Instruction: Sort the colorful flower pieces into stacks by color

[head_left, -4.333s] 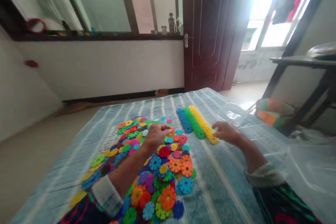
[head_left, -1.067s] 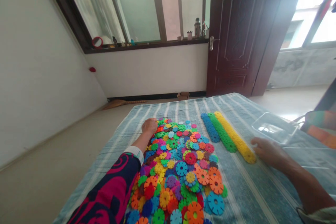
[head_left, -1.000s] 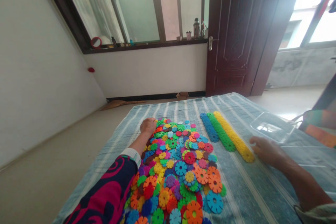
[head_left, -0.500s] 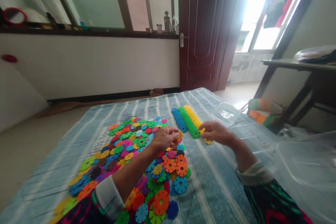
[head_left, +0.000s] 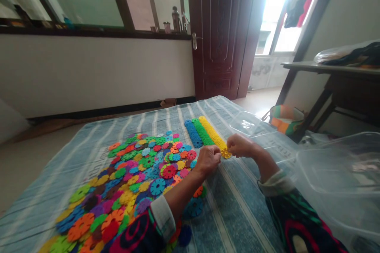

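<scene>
A large pile of colourful notched plastic discs spreads over the striped cloth. Beyond its right side lie three rows of overlapping discs: blue, green and yellow. My left hand is closed at the near end of the rows, its fingertips beside a yellow disc; whatever they pinch is too small to make out. On the other side of that disc, my right hand is closed with its fingertips at the disc's edge.
Clear plastic containers stand at the right, with a clear lid near the cloth's far right edge. A multicoloured bag sits on the floor beyond. A dark desk is at the far right.
My left hand has moved right, from the pile's edge to the near end of the yellow row. My right hand stays by that row's end. The view has turned slightly right.
</scene>
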`<state>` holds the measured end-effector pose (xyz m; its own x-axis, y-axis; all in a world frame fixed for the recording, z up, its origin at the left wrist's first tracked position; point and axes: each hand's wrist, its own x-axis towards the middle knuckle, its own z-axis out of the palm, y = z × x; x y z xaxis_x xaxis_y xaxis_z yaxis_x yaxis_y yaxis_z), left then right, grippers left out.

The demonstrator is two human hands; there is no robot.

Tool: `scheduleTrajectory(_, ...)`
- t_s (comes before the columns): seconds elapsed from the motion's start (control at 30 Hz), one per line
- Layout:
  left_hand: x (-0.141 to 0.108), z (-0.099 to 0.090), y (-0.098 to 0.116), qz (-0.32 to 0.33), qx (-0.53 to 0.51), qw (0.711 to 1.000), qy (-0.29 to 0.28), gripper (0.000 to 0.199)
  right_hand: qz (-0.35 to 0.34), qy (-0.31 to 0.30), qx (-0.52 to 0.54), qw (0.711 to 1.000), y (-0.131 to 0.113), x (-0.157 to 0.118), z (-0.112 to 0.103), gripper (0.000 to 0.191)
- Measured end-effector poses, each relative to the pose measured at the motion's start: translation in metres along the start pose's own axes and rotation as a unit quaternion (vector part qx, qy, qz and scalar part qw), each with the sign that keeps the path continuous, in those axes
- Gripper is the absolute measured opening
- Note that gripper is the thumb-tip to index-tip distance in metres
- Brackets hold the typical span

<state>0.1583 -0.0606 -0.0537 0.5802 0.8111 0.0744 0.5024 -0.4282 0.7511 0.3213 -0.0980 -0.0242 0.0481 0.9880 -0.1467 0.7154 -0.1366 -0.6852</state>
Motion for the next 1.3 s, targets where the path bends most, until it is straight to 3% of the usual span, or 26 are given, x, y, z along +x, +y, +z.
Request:
scheduleTrajectory(0.27, 0.004, 0.018, 0.004, -0.021, 0.122, 0.991, 0.049, 0.009, 0.028, 0.004, -0.092, 0.995, 0.005, 0.002, 0.001, 0.015)
scheduleTrajectory(0.57, 0.007, 0.022, 0.004, -0.035, 0.141, 0.988, 0.043, 0.009, 0.019, 0.046, -0.187, 0.981, 0.012, 0.007, 0.004, 0.017)
scheduleTrajectory(1.0, 0.005, 0.029, 0.008, -0.033, 0.158, 0.986, 0.043, 0.013, 0.016, 0.053, -0.200, 0.978, 0.024, 0.013, 0.011, 0.026)
scheduleTrajectory(1.3, 0.000, 0.035, 0.007, -0.049, 0.140, 0.989, 0.018, 0.017, -0.006, 0.052, -0.208, 0.977, 0.029, 0.010, 0.016, 0.020)
